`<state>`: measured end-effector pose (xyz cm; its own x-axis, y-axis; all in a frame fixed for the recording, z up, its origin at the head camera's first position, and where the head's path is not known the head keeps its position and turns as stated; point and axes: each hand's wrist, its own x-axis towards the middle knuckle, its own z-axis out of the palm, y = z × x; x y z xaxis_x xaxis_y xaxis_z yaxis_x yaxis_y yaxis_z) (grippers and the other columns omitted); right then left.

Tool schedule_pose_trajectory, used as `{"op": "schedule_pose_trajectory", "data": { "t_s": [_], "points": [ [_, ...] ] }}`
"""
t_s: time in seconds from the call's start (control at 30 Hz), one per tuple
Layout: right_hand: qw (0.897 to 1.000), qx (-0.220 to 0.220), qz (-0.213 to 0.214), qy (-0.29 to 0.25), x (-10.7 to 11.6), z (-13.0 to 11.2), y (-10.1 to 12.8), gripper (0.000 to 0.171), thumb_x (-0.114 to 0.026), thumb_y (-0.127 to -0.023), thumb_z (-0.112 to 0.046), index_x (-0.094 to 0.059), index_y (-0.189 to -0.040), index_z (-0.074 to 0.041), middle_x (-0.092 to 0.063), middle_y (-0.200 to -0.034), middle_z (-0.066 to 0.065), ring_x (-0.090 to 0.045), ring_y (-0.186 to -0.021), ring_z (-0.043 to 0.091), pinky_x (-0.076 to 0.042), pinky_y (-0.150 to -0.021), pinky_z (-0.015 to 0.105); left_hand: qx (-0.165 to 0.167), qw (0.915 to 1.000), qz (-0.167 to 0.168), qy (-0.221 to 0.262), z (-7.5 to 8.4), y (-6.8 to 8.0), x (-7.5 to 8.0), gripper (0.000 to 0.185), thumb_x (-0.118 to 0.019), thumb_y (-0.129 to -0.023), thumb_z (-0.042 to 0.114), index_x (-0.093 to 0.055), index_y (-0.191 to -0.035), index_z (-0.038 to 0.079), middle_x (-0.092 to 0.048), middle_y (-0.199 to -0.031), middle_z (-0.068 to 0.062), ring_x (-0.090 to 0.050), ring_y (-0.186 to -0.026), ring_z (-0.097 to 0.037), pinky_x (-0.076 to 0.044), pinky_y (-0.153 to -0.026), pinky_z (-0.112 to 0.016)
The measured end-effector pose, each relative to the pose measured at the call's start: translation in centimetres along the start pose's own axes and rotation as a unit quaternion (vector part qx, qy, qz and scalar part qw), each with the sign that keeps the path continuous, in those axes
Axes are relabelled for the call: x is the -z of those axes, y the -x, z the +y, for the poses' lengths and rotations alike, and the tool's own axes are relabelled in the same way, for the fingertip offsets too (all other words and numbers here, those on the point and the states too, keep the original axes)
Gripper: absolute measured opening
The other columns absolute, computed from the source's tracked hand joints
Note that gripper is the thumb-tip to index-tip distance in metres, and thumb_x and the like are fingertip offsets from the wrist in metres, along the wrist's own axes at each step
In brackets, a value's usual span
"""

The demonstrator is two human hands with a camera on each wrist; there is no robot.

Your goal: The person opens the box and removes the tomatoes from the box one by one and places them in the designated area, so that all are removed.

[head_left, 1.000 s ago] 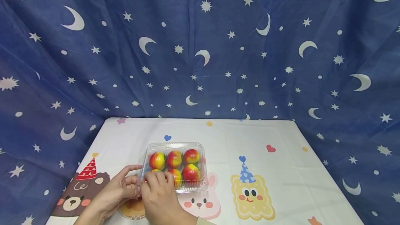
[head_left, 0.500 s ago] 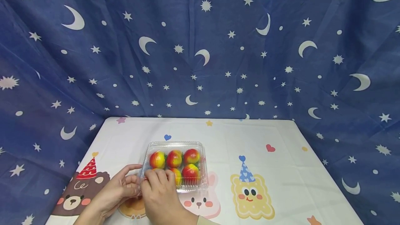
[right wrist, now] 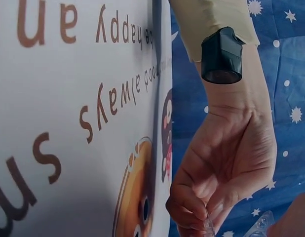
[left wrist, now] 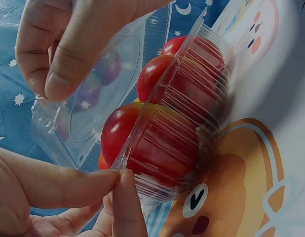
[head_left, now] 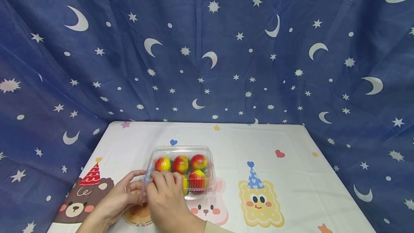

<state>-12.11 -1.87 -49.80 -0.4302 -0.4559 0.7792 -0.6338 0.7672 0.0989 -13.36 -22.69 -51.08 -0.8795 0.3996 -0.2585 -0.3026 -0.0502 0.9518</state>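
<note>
A clear plastic clamshell box [head_left: 211,175] of several round red and yellow fruits [head_left: 198,161] stands on the table, its near left corner between my hands. My left hand [head_left: 124,194] pinches the rim of the base [left wrist: 165,113] there with thumb and forefinger. Across from it, my right hand [head_left: 168,199] pinches the corner of the lid [left wrist: 88,143], which is tilted up from the base with a gap showing in the left wrist view. Part of the front row of fruit is hidden behind my right hand. In the right wrist view, my left hand [right wrist: 226,163] grips clear plastic.
The white tablecloth [head_left: 233,154] carries cartoon prints, among them a bear [head_left: 76,204] and a biscuit [head_left: 261,204]. A blue curtain [head_left: 226,92] with moons and stars hangs behind the table. A black device [right wrist: 221,55] sits on my left wrist.
The lid's near edge has risen a little, and my right hand has moved slightly up with it. My left hand has stayed at the corner of the base.
</note>
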Motion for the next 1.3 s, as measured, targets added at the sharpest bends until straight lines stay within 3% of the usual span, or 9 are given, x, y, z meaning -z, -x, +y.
{"op": "schedule_pose_trajectory", "data": {
  "t_s": [0.3, 0.5, 0.6, 0.9, 1.1, 1.3],
  "points": [
    [1.0, -0.002, 0.012, 0.003, 0.2, 0.2, -0.3, 0.023, -0.047, -0.103, -0.016, -0.066, -0.09, -0.018, -0.068, -0.118, 0.002, -0.059, -0.108, 0.021, -0.041, -0.095, 0.043, -0.002, 1.0, -0.001, -0.006, -0.1, -0.1, 0.1, 0.082, -0.068, -0.089, -0.006, -0.024, -0.158, 0.004, -0.07, -0.1, 0.004, -0.072, -0.087, -0.013, -0.064, -0.083, -0.032],
    [1.0, -0.003, 0.027, 0.001, 0.2, 0.3, -0.4, 0.003, -0.065, -0.089, -0.016, -0.066, -0.09, -0.019, -0.069, -0.119, 0.002, -0.06, -0.111, 0.022, -0.043, -0.099, 0.048, -0.022, 0.9995, -0.02, 0.005, -0.4, 0.0, 0.4, 0.078, -0.066, -0.093, -0.005, -0.025, -0.158, 0.004, -0.071, -0.101, 0.003, -0.073, -0.088, -0.013, -0.064, -0.083, -0.032],
    [1.0, -0.004, 0.022, -0.001, 0.3, 0.3, -0.4, 0.009, -0.07, -0.083, -0.017, -0.067, -0.092, -0.019, -0.068, -0.121, 0.002, -0.059, -0.115, 0.023, -0.042, -0.102, 0.051, -0.026, 0.9993, -0.025, 0.01, -0.5, 0.0, 0.5, 0.075, -0.065, -0.093, -0.006, -0.028, -0.157, 0.007, -0.07, -0.101, 0.004, -0.073, -0.088, -0.012, -0.064, -0.083, -0.032],
    [1.0, -0.01, 0.018, -0.012, 0.7, 0.7, -0.6, 0.01, -0.065, -0.085, -0.014, -0.066, -0.093, -0.02, -0.068, -0.122, 0.002, -0.059, -0.118, 0.024, -0.04, -0.103, 0.053, -0.006, 0.9999, -0.013, 0.005, -0.1, -0.1, 0.3, 0.085, -0.067, -0.09, -0.007, -0.02, -0.16, 0.001, -0.07, -0.103, 0.002, -0.072, -0.09, -0.012, -0.064, -0.085, -0.035],
    [0.999, -0.02, 0.017, -0.018, 1.0, 1.1, -0.8, 0.017, -0.053, -0.091, -0.011, -0.067, -0.094, -0.02, -0.068, -0.122, 0.001, -0.059, -0.118, 0.025, -0.038, -0.104, 0.054, 0.001, 0.9999, -0.009, 0.006, -0.1, -0.1, 0.3, 0.088, -0.068, -0.091, -0.006, -0.016, -0.162, 0.0, -0.068, -0.103, 0.001, -0.071, -0.088, -0.012, -0.064, -0.085, -0.035],
    [0.999, -0.027, -0.003, -0.028, 1.4, 1.5, -0.8, 0.016, -0.063, -0.084, -0.013, -0.069, -0.098, -0.019, -0.067, -0.125, 0.003, -0.057, -0.121, 0.027, -0.037, -0.105, 0.056, 0.005, 0.9999, -0.01, 0.007, 0.0, -0.1, 0.3, 0.089, -0.068, -0.091, -0.006, -0.016, -0.163, 0.0, -0.068, -0.102, 0.001, -0.071, -0.087, -0.012, -0.064, -0.085, -0.036]
  ]
}}
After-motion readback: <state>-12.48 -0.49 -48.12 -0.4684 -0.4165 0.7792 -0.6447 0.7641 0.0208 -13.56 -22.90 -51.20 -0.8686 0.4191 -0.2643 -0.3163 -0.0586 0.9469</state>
